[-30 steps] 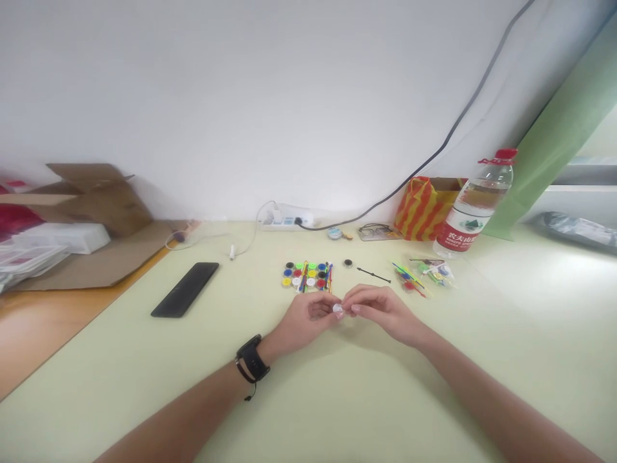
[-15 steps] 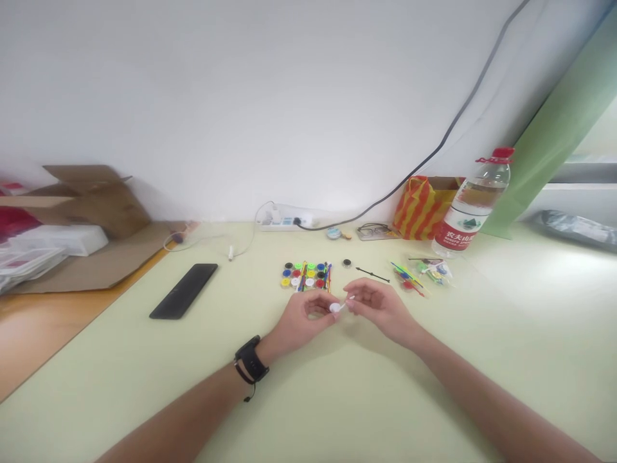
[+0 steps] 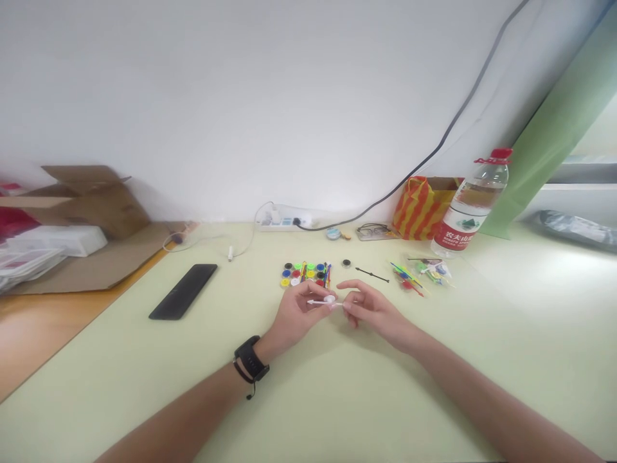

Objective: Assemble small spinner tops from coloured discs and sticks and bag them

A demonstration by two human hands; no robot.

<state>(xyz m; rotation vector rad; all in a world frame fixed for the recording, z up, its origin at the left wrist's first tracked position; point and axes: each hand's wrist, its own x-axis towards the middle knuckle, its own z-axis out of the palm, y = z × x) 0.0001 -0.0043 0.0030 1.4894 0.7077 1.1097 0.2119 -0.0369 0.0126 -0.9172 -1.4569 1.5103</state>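
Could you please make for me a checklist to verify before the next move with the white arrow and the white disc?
1. Left hand holds the white disc: ok, pinched.
2. Right hand holds the white arrow: ok, at the end opposite its arrowhead.
3. White arrow fixed to the white disc: cannot tell, they overlap but the join is too small to see.
4. Black arrow out of both hands' way: ok, it lies beyond the right hand.
5. Black disc joined with the black arrow: not ok, they lie apart.
6. Water bottle capped: ok, red cap on.
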